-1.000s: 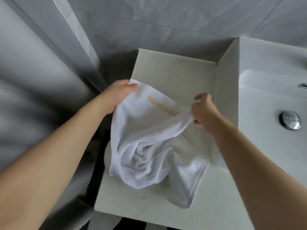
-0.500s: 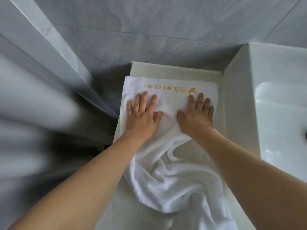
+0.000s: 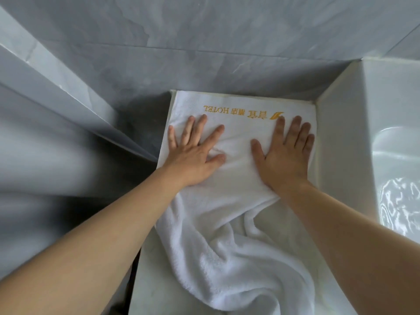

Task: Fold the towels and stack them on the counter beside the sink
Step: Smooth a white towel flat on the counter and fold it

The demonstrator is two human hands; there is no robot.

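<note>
Pale stone tabletop [image 3: 159, 280]: left hand [image 3: 193, 155] and right hand [image 3: 284, 155], fingers spread flat, press white terry towel [image 3: 227, 235], its near end rumpled.

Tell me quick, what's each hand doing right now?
Left hand: open, fingers spread, pressing flat on the white hotel towel.
Right hand: open, also pressing flat on it.

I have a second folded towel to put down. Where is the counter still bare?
Bare counter shows only near-left of the towel, plus a small patch between its bunched folds and the right forearm. The far end is covered, left hand and right hand pressing there.
</note>
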